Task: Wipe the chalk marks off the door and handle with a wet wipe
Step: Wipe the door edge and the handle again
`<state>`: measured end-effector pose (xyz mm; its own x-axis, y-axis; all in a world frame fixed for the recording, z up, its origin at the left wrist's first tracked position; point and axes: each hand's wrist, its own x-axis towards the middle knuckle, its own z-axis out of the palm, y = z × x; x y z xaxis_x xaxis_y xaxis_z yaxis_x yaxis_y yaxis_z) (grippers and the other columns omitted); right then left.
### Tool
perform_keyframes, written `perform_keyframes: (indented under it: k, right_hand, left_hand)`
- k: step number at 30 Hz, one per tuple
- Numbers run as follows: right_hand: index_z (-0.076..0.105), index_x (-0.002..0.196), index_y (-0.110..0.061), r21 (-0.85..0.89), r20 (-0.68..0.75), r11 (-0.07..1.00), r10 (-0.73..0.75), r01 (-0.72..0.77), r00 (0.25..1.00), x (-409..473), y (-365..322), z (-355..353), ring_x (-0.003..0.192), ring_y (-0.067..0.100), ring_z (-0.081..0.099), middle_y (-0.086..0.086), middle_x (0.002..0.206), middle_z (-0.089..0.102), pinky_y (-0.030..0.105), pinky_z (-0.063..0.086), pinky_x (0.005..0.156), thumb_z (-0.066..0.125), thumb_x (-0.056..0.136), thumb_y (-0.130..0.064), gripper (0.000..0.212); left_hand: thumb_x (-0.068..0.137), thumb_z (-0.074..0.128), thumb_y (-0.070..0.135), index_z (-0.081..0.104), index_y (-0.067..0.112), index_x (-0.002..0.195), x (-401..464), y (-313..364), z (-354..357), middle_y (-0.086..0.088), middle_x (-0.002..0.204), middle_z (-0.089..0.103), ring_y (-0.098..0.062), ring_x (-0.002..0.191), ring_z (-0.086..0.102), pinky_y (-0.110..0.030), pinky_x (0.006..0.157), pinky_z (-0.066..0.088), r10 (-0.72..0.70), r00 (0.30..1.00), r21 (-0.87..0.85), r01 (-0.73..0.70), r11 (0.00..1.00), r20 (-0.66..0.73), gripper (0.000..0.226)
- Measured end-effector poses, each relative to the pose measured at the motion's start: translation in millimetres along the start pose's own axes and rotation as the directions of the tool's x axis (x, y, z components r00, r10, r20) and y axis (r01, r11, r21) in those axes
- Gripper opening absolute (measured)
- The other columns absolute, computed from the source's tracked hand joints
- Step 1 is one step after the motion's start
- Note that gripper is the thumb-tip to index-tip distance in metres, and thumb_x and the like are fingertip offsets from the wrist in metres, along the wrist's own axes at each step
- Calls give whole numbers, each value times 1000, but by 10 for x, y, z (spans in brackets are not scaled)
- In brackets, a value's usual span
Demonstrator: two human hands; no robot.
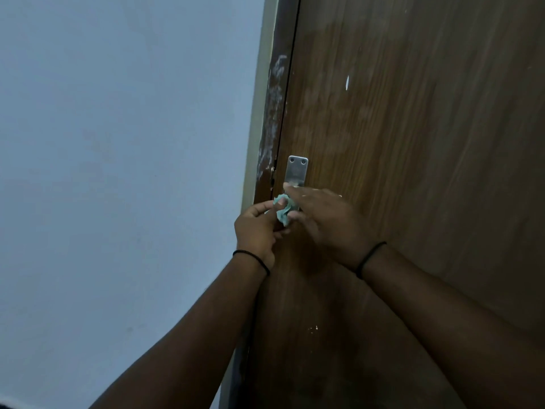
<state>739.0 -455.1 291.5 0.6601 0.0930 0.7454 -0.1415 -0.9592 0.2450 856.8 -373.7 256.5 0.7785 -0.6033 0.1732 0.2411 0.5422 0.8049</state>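
The wet wipe (283, 210) sits bunched against the lower part of the handle plate (296, 172), pinched in my left hand (257, 228), while my right hand (323, 221) rests over the handle with fingers loosely spread, holding nothing I can see. I should rub firmly around the metal. Then I should work up the door (413, 143) to the white smears on the frame (272, 113).

1. The right hand (320, 222) covers pretty much the whole handle; only the top of its metal plate (297, 170) shows.
2. The wet wipe (283, 210) is half buried between both hands.
3. The door (413, 143) is cut off at the top, right and bottom.
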Motion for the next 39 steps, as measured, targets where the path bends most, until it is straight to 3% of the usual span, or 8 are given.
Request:
perform_keyframes:
  k: [10,16,18,20,23,29,34,39]
  right_hand:
    - [67,124,-8,67,59,977,201,-204,978,306,-91,71,115,23,62,8,121,69,36,49,100,71,88,-10,36]
    - [74,101,-7,83,-49,962,266,-262,963,529,-39,154,89,18,65,9,97,73,17,42,75,70,85,-1,17]
    - [73,102,-6,82,-78,959,277,-271,958,651,2,235,93,20,65,11,101,71,18,42,79,68,86,-1,17]
    - [73,101,-4,82,-96,958,283,-276,954,775,43,356,93,19,62,12,103,69,21,43,81,68,86,1,16]
    - [74,99,-1,75,-116,954,298,-291,947,938,115,557,87,13,55,15,106,64,17,43,80,65,86,6,17]
    - [70,99,0,8,-143,936,348,-351,926,1201,252,802,93,31,62,18,102,66,43,50,84,62,83,2,18]
    - [69,76,-10,-321,-99,918,212,-233,972,1131,104,841,74,31,64,11,76,68,32,38,62,64,79,-7,7]
    - [73,92,-12,-336,-65,912,228,-236,972,1256,135,738,88,33,61,11,89,70,38,45,73,56,83,-6,21]
  left_hand:
    - [97,58,33,68,9,113,151,64,-86,-11,104,74,-24,93,72,-35,78,59,-26,983,-44,35,998,179,31]
    - [102,38,46,69,24,116,248,-101,-213,4,104,75,-13,95,71,-35,85,52,68,969,137,-103,985,238,40]
    - [102,45,31,68,21,113,281,-228,-236,5,103,73,-14,95,68,-32,89,52,301,941,448,-337,828,152,28]
    - [100,47,21,65,17,118,297,-384,-262,1,114,67,-15,106,61,-28,94,48,529,818,721,-506,473,227,26]
    - [98,50,20,52,9,138,408,-542,-223,-10,140,55,-24,130,49,-36,112,39,601,695,781,-598,179,395,41]
    - [104,30,38,0,12,156,784,-783,-345,-2,164,-11,-13,149,-18,-27,120,-7,470,712,805,-594,4,522,65]
    - [103,36,26,11,9,156,904,-937,-357,-8,164,3,-20,151,-10,-30,119,-11,514,668,781,-625,-6,538,61]
    - [97,44,19,18,2,153,896,-944,-373,-16,161,14,-28,150,0,-39,120,-2,523,636,774,-629,-74,567,64]
